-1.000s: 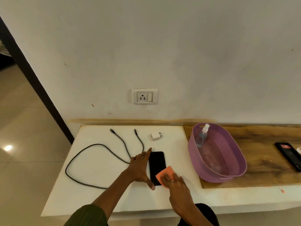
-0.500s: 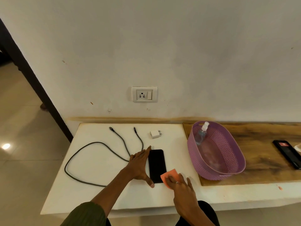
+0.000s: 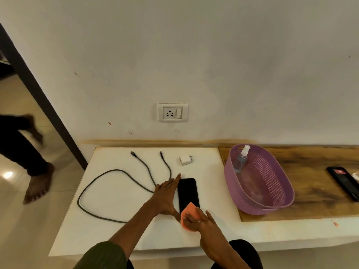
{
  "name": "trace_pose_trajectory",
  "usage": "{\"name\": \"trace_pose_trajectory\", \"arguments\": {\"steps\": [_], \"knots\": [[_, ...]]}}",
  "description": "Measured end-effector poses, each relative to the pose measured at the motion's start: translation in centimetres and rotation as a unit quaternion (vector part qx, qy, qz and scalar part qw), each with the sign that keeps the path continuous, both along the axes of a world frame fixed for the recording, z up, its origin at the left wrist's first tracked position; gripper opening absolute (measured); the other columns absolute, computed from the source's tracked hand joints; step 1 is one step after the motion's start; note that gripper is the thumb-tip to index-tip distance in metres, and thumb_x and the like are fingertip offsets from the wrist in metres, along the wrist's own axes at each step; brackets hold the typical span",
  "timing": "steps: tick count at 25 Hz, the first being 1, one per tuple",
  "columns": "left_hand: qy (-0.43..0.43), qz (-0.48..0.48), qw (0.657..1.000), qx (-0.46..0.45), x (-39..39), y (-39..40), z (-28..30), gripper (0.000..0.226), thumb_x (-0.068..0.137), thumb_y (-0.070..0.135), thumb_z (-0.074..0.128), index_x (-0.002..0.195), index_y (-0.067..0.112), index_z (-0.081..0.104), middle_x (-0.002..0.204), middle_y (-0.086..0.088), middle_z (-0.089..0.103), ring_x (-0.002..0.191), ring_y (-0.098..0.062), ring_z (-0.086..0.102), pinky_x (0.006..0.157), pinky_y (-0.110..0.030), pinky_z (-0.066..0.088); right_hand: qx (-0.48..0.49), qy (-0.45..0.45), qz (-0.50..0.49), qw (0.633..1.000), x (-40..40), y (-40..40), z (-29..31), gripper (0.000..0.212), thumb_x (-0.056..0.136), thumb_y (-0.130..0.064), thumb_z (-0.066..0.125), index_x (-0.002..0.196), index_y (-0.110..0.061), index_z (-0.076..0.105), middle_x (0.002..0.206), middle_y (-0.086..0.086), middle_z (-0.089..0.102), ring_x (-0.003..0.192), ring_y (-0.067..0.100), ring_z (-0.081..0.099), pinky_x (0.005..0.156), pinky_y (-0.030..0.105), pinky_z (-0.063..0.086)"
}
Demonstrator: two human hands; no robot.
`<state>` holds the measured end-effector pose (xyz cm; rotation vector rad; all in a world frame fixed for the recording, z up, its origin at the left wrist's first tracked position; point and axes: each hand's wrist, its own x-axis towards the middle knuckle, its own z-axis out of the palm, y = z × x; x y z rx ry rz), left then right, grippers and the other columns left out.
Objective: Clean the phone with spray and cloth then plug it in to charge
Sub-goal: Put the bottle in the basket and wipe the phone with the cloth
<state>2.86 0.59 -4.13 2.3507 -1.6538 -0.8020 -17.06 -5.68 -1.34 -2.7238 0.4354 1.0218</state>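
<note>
A black phone [image 3: 187, 192] lies flat, screen up, on the white counter [image 3: 116, 199]. My left hand [image 3: 166, 195] rests flat along its left edge with fingers together, steadying it. My right hand [image 3: 200, 221] presses an orange cloth [image 3: 189, 211] onto the phone's near end. The grey charging cable [image 3: 108, 175] loops on the counter to the left, both plug ends pointing at the wall. A white charger adapter [image 3: 185, 159] lies behind the phone. The wall socket [image 3: 172, 113] sits above it. The spray bottle [image 3: 240, 159] leans inside the purple basket [image 3: 279, 202].
The basket stands on a wooden board [image 3: 314, 183] to the right, with a second dark phone-like object [image 3: 344, 181] near the right edge. On the floor at left, another person's leg and bare foot [image 3: 37, 183] are passing the doorway.
My right hand has shifted the cloth from beside the phone's lower right corner back onto its near end. A person's legs have come into view at left. My left hand stays put.
</note>
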Motion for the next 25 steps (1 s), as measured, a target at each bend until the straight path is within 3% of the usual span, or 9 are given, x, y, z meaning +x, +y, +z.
{"name": "trace_pose_trajectory", "arguments": {"steps": [3,7,13,17,21,25], "knots": [[-0.005,-0.005,1.0,0.003,0.1,0.0,-0.1,0.16,0.041,0.073,0.084,0.147,0.037,-0.03,0.166,0.0,0.005,0.154,-0.023,0.003,0.121,-0.052,0.009,-0.013,-0.074,0.014,0.997,-0.5,-0.4,-1.4,0.074,0.096,-0.016,0.054,0.153,-0.026,0.008,0.163,0.001,-0.002,0.15,0.032,-0.002,0.12,0.047,-0.001],[-0.011,-0.008,1.0,0.005,0.0,-0.1,-0.1,0.161,0.041,0.072,0.084,0.146,0.037,-0.032,0.166,0.0,0.004,0.154,-0.023,0.002,0.121,-0.052,0.01,-0.039,-0.129,0.027,0.99,-1.4,-0.8,-2.2,0.07,0.098,-0.01,0.047,0.152,-0.034,0.01,0.162,-0.007,-0.001,0.15,0.029,-0.006,0.12,0.047,-0.002],[-0.003,-0.019,1.0,0.001,-0.1,0.1,0.0,0.159,0.044,0.072,0.084,0.148,0.034,-0.03,0.167,0.001,0.0,0.154,-0.023,-0.002,0.121,-0.052,0.006,-0.045,-0.198,-0.032,0.979,-1.1,-0.9,-2.1,0.073,0.095,-0.004,0.048,0.149,-0.043,0.019,0.162,-0.009,0.006,0.15,0.022,-0.003,0.119,0.037,-0.01],[0.016,-0.016,1.0,0.004,-0.2,0.1,0.4,0.159,0.043,0.074,0.083,0.149,0.034,-0.029,0.167,0.002,-0.004,0.154,-0.022,-0.006,0.122,-0.052,0.002,-0.044,-0.191,-0.039,0.98,0.2,-1.6,-1.6,0.064,0.099,-0.017,0.045,0.15,-0.041,0.017,0.163,-0.006,0.005,0.15,0.023,-0.003,0.12,0.041,-0.009],[0.029,-0.007,1.0,0.009,-0.4,0.0,0.5,0.159,0.044,0.071,0.084,0.149,0.033,-0.029,0.166,0.004,-0.007,0.154,-0.021,-0.007,0.122,-0.053,0.001,-0.034,-0.231,-0.096,0.968,1.9,-1.8,-1.5,0.058,0.097,-0.034,0.051,0.148,-0.042,0.025,0.161,0.0,0.016,0.15,0.025,0.005,0.121,0.041,-0.006],[0.039,-0.002,0.999,0.007,-0.4,-0.1,0.5,0.159,0.043,0.068,0.086,0.149,0.034,-0.028,0.166,0.002,-0.002,0.154,-0.023,-0.004,0.121,-0.053,0.002,-0.037,-0.249,-0.107,0.962,3.6,-2.5,-1.7,0.062,0.094,-0.044,0.05,0.149,-0.042,0.021,0.161,-0.005,0.018,0.15,0.024,0.002,0.12,0.042,-0.007]]}}
